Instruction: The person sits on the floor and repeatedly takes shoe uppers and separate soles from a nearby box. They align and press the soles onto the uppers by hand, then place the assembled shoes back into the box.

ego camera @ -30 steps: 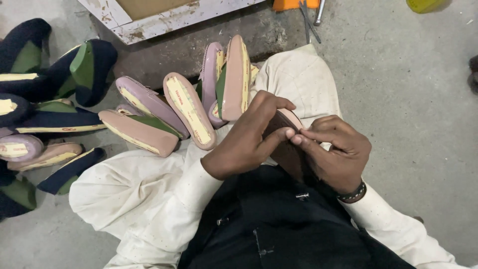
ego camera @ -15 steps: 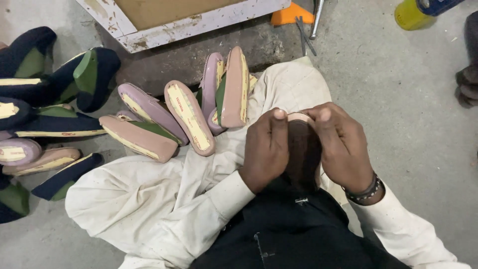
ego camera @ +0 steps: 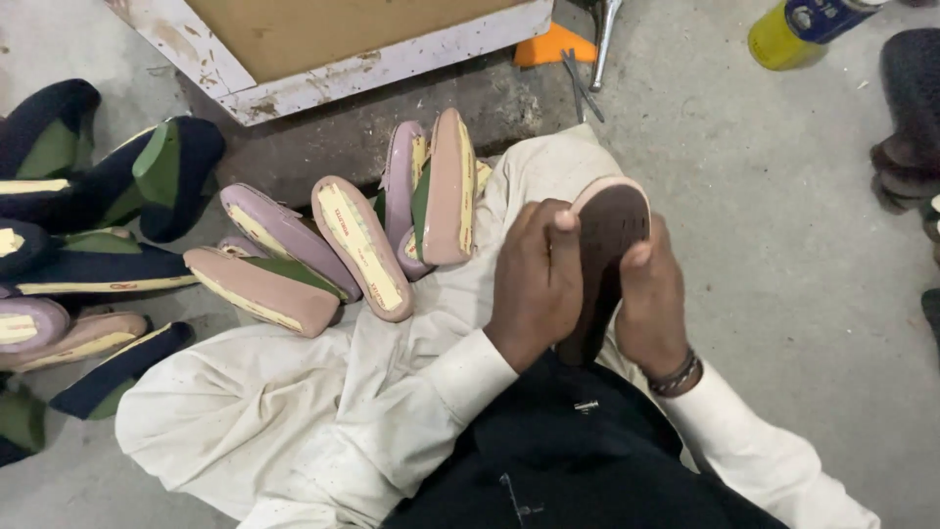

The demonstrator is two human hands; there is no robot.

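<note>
Dark brown shoe sole (ego camera: 609, 245) with pink rim stands upright at frame centre, above the lap. Left hand (ego camera: 537, 284) and right hand (ego camera: 653, 299) clasp its edges, thumbs pressed against the face. Finished pink-soled shoes (ego camera: 362, 245) lie at centre left; yellow bottle (ego camera: 793, 29) upper right.

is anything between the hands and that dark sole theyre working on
Nothing visible. The left hand and right hand already clasp the dark sole from either side, thumbs pressed near its pink-edged top. The pile of pink soles lies apart, to the left.

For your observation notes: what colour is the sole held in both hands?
Dark brown sole with a pinkish rim; head view.
</note>
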